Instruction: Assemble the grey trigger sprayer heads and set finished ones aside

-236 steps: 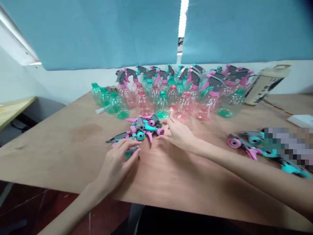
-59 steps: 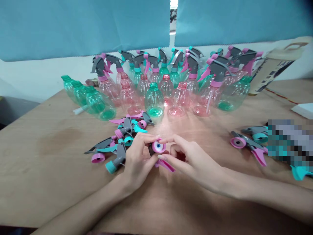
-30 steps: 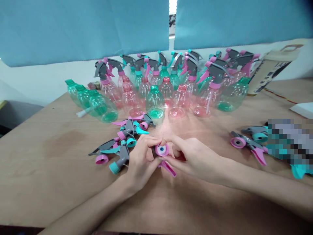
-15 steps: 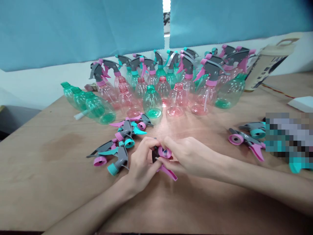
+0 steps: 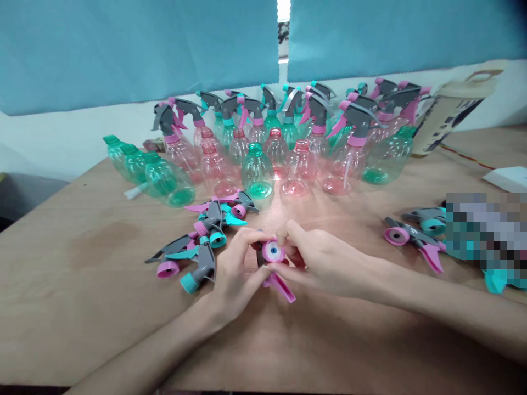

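Between my hands is a grey and pink spray trigger head (image 5: 281, 286), its pink collar facing up toward me. Inside the collar sits a white disc with a blue centre (image 5: 273, 251). My left hand (image 5: 235, 271) grips the head from the left with curled fingers and thumb. On the other side, my right hand (image 5: 315, 255) is closed round the collar's right edge, thumb below and fingers bent above. Loose spray heads in grey, pink and teal (image 5: 205, 262) lie just left of my left hand.
Clear pink and green bottles, some capped with spray heads, stand behind, including an open green bottle (image 5: 257, 173). Several green bottles (image 5: 164, 178) lean at the left. More spray heads (image 5: 414, 238) lie at right, beside a blurred patch. A large cream cup (image 5: 450, 112) stands behind.
My right fingers have drawn back from over the collar opening, so the white disc with the blue centre now shows fully. The spray head has shifted slightly left.
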